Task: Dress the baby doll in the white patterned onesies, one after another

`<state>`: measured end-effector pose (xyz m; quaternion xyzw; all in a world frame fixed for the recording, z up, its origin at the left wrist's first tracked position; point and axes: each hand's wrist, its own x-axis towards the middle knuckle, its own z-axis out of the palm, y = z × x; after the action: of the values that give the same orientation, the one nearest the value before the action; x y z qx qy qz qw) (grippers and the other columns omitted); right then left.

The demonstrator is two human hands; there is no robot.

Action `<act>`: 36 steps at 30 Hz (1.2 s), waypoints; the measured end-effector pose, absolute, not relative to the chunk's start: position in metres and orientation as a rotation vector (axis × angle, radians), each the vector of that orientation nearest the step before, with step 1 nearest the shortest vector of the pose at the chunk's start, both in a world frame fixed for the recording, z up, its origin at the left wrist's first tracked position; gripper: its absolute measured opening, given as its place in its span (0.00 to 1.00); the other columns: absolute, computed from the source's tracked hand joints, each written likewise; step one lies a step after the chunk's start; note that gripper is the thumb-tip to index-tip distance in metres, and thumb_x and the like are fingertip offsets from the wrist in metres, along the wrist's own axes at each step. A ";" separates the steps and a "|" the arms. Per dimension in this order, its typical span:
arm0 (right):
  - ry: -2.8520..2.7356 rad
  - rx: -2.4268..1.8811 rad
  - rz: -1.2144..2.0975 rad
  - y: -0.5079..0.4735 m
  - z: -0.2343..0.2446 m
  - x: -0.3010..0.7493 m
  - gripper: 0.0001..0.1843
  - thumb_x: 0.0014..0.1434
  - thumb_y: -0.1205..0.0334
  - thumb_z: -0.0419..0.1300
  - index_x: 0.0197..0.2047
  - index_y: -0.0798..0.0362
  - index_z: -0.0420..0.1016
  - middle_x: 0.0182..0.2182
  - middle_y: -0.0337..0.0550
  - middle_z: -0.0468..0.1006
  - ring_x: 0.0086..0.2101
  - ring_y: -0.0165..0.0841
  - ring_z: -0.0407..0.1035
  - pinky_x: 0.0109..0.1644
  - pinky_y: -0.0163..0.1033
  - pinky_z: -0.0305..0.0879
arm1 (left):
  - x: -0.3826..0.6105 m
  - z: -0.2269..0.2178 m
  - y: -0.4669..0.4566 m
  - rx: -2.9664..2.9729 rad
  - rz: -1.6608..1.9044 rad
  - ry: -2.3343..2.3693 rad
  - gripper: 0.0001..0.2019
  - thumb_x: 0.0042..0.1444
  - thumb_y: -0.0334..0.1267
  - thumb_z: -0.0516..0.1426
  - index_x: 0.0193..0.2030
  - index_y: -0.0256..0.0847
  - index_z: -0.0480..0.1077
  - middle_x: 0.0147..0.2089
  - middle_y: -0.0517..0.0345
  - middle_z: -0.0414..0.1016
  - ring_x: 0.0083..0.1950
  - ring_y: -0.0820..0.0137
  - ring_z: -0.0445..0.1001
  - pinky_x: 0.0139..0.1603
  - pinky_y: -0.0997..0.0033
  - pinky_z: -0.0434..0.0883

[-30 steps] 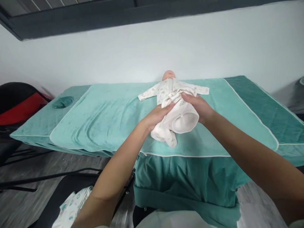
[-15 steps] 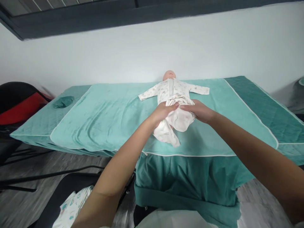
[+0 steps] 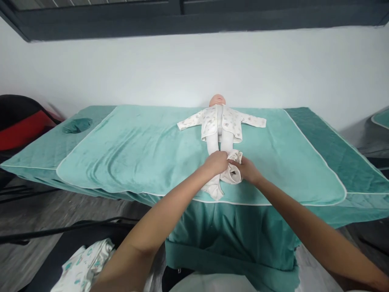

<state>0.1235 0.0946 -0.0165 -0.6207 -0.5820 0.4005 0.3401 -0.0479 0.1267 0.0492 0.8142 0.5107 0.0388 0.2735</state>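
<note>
A baby doll point(image 3: 217, 99) lies on its back, head toward the wall, on a green-covered massage bed point(image 3: 146, 142). Its white printed jacket point(image 3: 209, 121) hangs open at the front, with both sleeves spread wide. White-covered legs point(image 3: 226, 141) show below the jacket. Bunched white baby pants point(image 3: 232, 174) surround the lower legs, one pant leg trailing toward the bed's near edge. My left hand point(image 3: 216, 162) is closed on the pants at the doll's left-side foot in view. My right hand point(image 3: 247, 169) pinches the bunched cloth on the other side. The doll's feet are hidden.
A folded white cloth with green print point(image 3: 86, 263) lies on a black chair point(image 3: 45, 259) at lower left. A red and black chair point(image 3: 24, 125) stands by the bed's left end. The bed has a face hole point(image 3: 77, 125). A white wall rises behind.
Both hands have drawn the pants down toward me, from the doll's waist to its lower legs. The legs and the jacket's lower hem now show. The camera view has shifted slightly.
</note>
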 end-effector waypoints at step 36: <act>-1.167 -1.354 0.937 0.088 -0.044 0.123 0.25 0.64 0.39 0.53 0.45 0.54 0.72 0.42 0.48 0.79 0.42 0.40 0.71 0.46 0.42 0.68 | -0.086 0.073 0.145 1.505 0.214 0.777 0.25 0.41 0.42 0.72 0.48 0.41 0.77 0.49 0.54 0.81 0.52 0.59 0.78 0.47 0.66 0.74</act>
<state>0.1230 0.0878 -0.0437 -0.5677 -0.4894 0.3929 0.5327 -0.0861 0.1453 0.0726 0.6643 0.3430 0.0943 0.6574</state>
